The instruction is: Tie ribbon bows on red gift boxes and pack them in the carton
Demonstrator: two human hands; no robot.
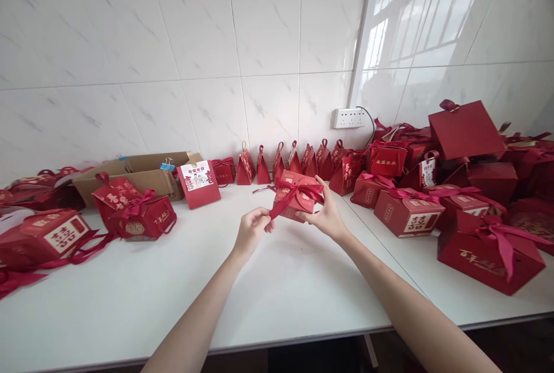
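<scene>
A small red gift box (288,194) with a red ribbon bow (298,191) on top is held up over the middle of the white table. My right hand (326,211) grips the box along its right side, thumb at the front lower edge and fingers at the upper right. With its fingers pinched together, my left hand (255,228) holds the ribbon's left tail (279,206) at the box's lower left. Behind the box stands a row of small red triangular boxes (245,166) with ribbon loops.
A cardboard box (151,165) with blue binder clips stands at the back left. Red gift boxes (47,237) lie at left, and more are piled at right around a large ribboned box (489,254). A power strip (348,118) is on the tiled wall.
</scene>
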